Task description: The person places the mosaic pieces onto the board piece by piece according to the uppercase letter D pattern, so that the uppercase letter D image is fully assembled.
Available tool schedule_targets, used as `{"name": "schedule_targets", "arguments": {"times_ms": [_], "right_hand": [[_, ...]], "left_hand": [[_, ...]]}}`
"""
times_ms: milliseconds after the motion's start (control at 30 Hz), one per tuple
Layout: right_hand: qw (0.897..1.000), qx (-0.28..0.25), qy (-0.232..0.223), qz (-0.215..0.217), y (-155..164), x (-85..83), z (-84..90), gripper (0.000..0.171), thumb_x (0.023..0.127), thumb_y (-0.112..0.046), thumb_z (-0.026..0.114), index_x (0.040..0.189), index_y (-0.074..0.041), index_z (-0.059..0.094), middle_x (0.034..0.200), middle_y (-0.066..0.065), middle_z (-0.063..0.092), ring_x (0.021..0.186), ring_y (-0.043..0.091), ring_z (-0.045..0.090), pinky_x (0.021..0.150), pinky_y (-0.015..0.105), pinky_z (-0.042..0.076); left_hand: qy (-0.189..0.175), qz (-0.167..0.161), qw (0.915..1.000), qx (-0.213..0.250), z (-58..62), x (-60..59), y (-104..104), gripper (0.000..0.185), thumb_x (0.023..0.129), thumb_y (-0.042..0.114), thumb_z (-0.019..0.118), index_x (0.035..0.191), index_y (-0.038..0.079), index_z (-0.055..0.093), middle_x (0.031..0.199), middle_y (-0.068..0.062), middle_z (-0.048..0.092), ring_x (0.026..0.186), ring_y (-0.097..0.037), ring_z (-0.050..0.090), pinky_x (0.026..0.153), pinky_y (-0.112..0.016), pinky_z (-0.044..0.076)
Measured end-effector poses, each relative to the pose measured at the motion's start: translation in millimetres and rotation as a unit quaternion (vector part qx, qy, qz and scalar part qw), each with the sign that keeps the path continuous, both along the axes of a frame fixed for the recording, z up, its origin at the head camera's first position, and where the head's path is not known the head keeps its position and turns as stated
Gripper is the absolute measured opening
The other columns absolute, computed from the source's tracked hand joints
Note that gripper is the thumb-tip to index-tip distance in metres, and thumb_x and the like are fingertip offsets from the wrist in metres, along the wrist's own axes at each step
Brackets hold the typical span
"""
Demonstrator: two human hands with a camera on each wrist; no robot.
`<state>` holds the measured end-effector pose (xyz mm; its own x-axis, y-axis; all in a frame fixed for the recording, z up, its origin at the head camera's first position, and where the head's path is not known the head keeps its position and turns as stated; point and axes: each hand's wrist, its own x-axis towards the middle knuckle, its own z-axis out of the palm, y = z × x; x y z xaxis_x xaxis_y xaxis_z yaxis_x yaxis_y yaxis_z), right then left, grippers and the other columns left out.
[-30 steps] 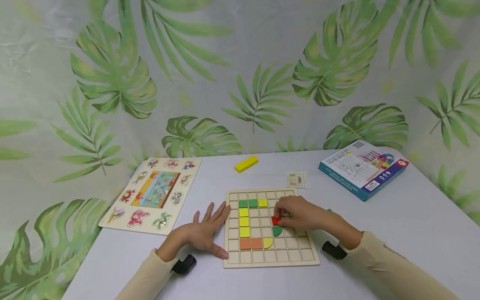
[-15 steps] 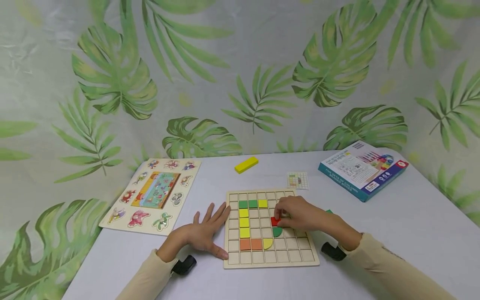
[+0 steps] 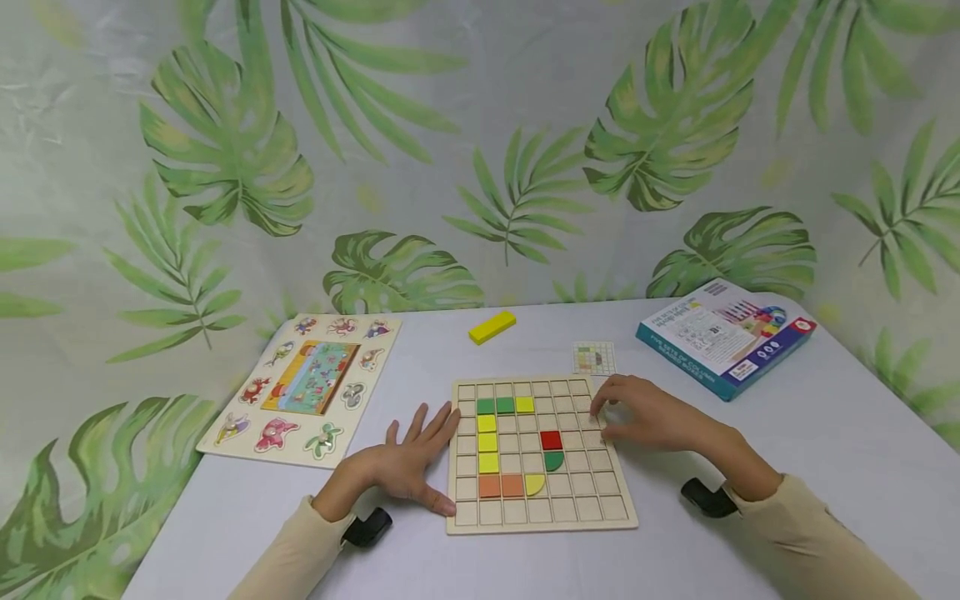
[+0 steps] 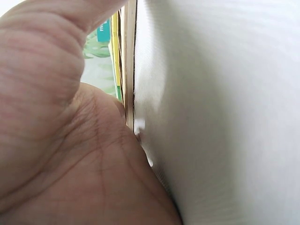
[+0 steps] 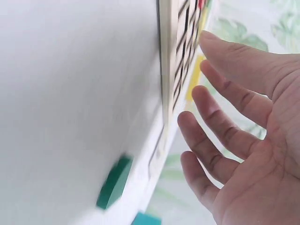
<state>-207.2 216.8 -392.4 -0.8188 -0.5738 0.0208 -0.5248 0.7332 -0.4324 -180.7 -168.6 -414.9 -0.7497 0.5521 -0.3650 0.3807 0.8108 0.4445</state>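
Observation:
A square wooden grid board [image 3: 592, 508] lies flat on the table. On its grid sit two green squares [image 3: 496, 406], several yellow squares [image 3: 487, 442], two orange squares [image 3: 500, 486], a yellow quarter circle [image 3: 535, 484], a green quarter circle [image 3: 553, 461] and a red square [image 3: 551, 440]. My left hand [image 3: 412, 467] rests with fingers spread against the board's left edge. Over the right edge hovers my right hand [image 3: 645, 414], its fingers loosely bent and nothing between them. A green piece [image 5: 115, 183] lies on the table beside the board in the right wrist view; in the head view my right hand hides it.
Behind the board are a small pattern card [image 3: 594, 358] and a yellow block [image 3: 492, 327]. A wooden picture puzzle [image 3: 367, 333] with sea animals lies at the left. A flat teal box [image 3: 726, 337] occupies the back right, before a leaf-print cloth [image 3: 405, 183].
My right hand has let go of the red square, leaving it in its cell above the green quarter circle, and has moved right to the board's edge. The left hand stays put.

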Motion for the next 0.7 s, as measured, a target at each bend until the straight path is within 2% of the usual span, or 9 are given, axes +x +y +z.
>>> {"name": "schedule_targets", "arguments": {"times_ms": [200,333,500,700], "right_hand": [[1.000,0.000,0.014,-0.014,25.0,-0.5,-0.6,0.026,0.086,-0.024,0.079,0.109,-0.014,0.071,0.112,0.001,0.066,0.104,0.024,0.060,0.089,0.043,0.049],[1.000,0.000,0.015,-0.020,37.1,-3.0,-2.1,0.029,0.085,-0.022,0.081,0.111,-0.012,0.071,0.112,0.004,0.067,0.104,0.026,0.062,0.090,0.045,0.051],[1.000,0.005,0.004,-0.018,47.7,-5.7,-2.7,0.034,0.084,-0.021,0.081,0.114,-0.011,0.070,0.115,0.005,0.068,0.102,0.026,0.062,0.087,0.042,0.051],[1.000,0.011,-0.014,-0.011,56.7,-7.0,-2.7,0.038,0.082,-0.021,0.083,0.114,-0.008,0.070,0.110,0.003,0.069,0.097,0.024,0.063,0.083,0.037,0.052]], "left_hand": [[-0.001,-0.001,1.0000,0.001,-1.2,-0.8,-0.4,0.128,0.076,0.054,0.082,0.162,0.013,-0.004,0.169,-0.008,-0.014,0.152,-0.039,-0.021,0.113,-0.074,-0.007],[-0.006,0.001,1.0000,0.004,-1.2,-0.7,-0.8,0.128,0.077,0.054,0.082,0.162,0.013,-0.004,0.169,-0.008,-0.015,0.152,-0.039,-0.022,0.113,-0.074,-0.008],[-0.007,0.001,1.0000,0.005,-0.9,-0.6,-1.0,0.127,0.077,0.054,0.082,0.162,0.013,-0.004,0.169,-0.007,-0.015,0.152,-0.039,-0.022,0.113,-0.074,-0.007],[-0.006,-0.001,1.0000,0.004,-0.6,-0.9,-0.5,0.128,0.077,0.055,0.081,0.162,0.013,-0.004,0.169,-0.007,-0.015,0.152,-0.039,-0.022,0.113,-0.074,-0.007]]}}
